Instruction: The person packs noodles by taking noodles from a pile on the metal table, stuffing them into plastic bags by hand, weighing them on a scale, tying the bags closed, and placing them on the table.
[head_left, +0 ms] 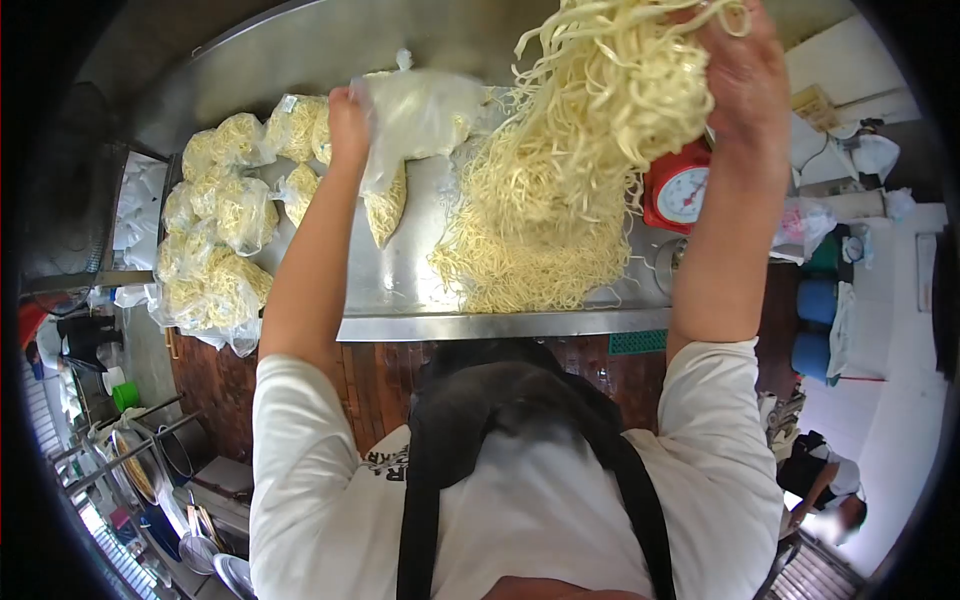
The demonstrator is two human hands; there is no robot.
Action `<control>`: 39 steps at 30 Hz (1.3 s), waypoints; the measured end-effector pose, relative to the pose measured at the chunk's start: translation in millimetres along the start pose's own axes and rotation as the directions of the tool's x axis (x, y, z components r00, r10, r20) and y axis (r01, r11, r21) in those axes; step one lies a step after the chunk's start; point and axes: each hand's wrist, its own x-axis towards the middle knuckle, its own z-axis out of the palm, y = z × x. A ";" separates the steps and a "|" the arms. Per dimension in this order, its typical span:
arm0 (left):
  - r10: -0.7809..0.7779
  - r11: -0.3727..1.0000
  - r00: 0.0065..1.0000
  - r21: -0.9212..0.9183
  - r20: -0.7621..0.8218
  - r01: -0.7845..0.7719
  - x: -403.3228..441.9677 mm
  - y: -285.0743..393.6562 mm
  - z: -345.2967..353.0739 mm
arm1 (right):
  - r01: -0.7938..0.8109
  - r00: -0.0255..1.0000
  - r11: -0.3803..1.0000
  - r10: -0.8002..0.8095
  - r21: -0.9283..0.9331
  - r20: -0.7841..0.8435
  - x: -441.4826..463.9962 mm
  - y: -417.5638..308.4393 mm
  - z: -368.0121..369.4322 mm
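Note:
A large heap of pale yellow noodles (540, 270) lies on the steel table (420, 275). My right hand (742, 75), raised at the upper right, grips a big hanging clump of noodles (640, 90) whose strands trail down over the heap. My left hand (349, 128) is closed on the edge of a translucent plastic bag (425, 110); the bag spreads to the right of it. Just below that bag, a narrow bag of noodles (385, 212) rests on the steel. Many filled noodle bags (243, 212) are grouped on the table's left side.
A red dial scale (683, 192) stands right of the noodle heap, with a round metal container (675, 255) near the table edge. Blue bins (815, 325) are at the right. Another person (825, 480) is at the lower right. Racks with strainers (198, 550) stand lower left.

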 end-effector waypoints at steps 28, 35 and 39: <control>0.693 0.709 0.679 -0.059 0.241 -0.703 -223.4 110.0 -26.7 | -0.382 0.920 0.788 0.372 0.482 0.120 -121.0 152.0 130.0; 0.043 0.935 0.961 0.327 0.275 -0.135 -257.7 -2.8 -7.2 | -0.680 0.678 0.722 0.684 -0.124 0.269 -184.0 270.0 142.5; 0.061 0.959 0.986 0.266 0.157 -0.101 -255.3 -55.3 -4.2 | 0.151 0.828 0.544 0.386 -0.825 0.406 -231.2 262.8 134.6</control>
